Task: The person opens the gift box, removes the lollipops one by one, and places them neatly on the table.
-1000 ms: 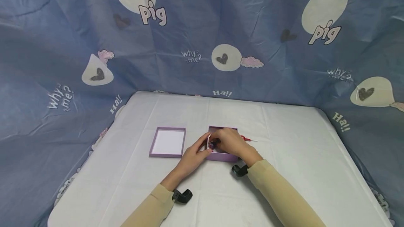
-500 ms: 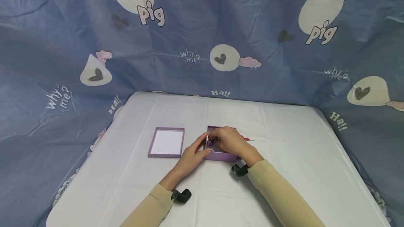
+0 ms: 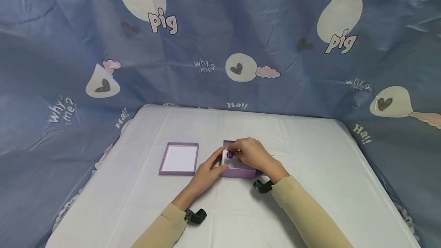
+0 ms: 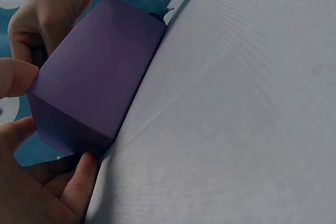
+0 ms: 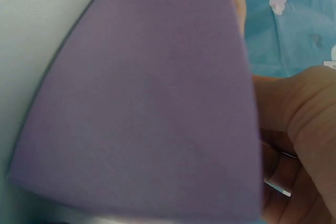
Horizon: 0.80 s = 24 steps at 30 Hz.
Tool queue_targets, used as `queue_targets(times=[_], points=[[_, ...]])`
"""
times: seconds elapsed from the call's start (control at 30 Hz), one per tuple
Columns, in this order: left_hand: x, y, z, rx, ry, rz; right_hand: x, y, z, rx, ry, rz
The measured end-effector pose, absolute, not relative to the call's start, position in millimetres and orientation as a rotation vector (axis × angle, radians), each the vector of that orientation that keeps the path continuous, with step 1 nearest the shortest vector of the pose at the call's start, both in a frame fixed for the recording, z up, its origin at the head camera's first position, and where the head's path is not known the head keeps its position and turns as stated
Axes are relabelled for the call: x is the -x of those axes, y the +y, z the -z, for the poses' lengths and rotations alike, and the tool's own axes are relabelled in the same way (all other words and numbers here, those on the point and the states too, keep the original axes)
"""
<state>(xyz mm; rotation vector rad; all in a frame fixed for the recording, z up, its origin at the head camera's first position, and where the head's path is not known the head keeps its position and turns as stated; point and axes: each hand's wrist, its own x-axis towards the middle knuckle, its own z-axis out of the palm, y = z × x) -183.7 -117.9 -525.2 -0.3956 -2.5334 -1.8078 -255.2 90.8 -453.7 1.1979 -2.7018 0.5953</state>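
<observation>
Below a blue printed sheet (image 3: pixel 193 45), midway between the side edges of the white desk (image 3: pixel 241 217), holds a lidless purple box (image 3: pixel 237 173) with the left grip (image 3: pixel 204 173) and, inside it, pinches a small purple ball (image 3: pixel 230 155) with the right grip (image 3: pixel 252 154).

Purple round thing (image 3: pixel 230 155) shifted slightly toward box's (image 3: pixel 237 173) far side vs 1 s ago; R hand (image 3: pixel 253 153) slightly R, now hiding red pointed thing's red part, only thin tip (image 3: pixel 273 155) vis
</observation>
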Motion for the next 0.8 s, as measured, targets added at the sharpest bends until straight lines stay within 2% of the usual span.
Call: queue_targets(times=[0.4, 0.63, 0.8], points=[[179.8, -115.4, 519.8, 0.375, -2.533, 1.813, 252.1, 104.3, 441.1, -1.163, -2.651, -0.654], [164.8, -114.2, 490.3, 0.408, -2.526, 1.820, 248.6, 112.2, 434.7, -1.122, -2.666, -0.699], [162.6, -114.1, 486.7, 0.413, -2.519, 1.827, 246.3, 119.7, 433.2, -1.097, -2.645, -0.729]])
